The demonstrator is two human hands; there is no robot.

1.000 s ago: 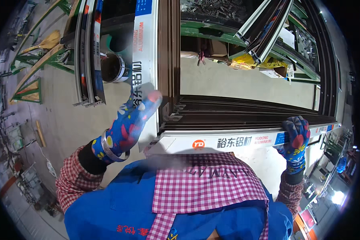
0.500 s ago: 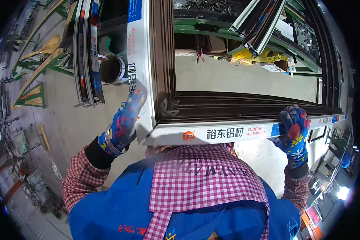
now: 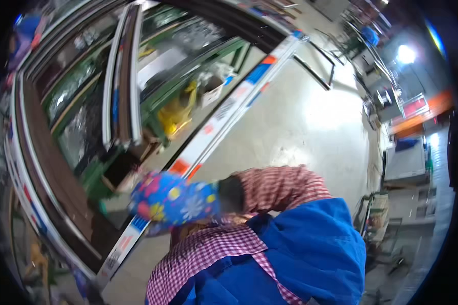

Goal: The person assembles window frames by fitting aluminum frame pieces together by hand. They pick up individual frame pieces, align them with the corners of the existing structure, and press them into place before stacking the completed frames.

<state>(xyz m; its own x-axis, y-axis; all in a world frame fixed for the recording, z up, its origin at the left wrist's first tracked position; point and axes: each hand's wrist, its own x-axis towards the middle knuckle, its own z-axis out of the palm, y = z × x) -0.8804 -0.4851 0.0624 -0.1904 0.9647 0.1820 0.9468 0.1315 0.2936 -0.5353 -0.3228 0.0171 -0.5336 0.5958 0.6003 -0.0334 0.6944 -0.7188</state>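
A large dark brown aluminium window frame (image 3: 53, 157), with white, blue and red printed film on its outer faces, slants across the left half of the view. My right hand (image 3: 173, 199), in a blue flowered glove, is closed over its near bar. At the frame's near left corner, low in the picture, my left hand (image 3: 82, 282) shows as a purple-blue smear above a dark cuff; its fingers cannot be made out. Another person's blue and pink sleeve or glove (image 3: 28, 35) appears, blurred, by the frame's far left side.
Seen through the frame are a green workbench (image 3: 155, 96), upright white-edged profiles (image 3: 122, 76) and a yellow bag (image 3: 177, 114). A thin dark frame (image 3: 315, 73) rests on the floor farther off. Machines and an orange beam (image 3: 422, 114) line the right side.
My view has swung round to the right, so the frame now lies slanted at the left. My right hand remains on its near bar. Another person's sleeve or glove has come into view.
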